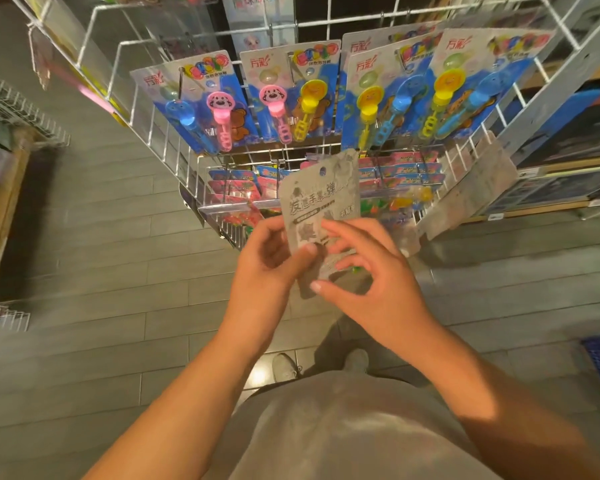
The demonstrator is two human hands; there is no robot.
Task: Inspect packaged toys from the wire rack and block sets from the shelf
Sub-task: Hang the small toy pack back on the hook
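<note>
One wide-angle view, worn on the person's head, looks forward and steeply down. It sits close above both forearms, with the torso and shoes at the bottom edge and the tiled floor (111,244) spread below. The wire rack (194,39) rises just ahead, bent by the lens toward the top edge
</note>
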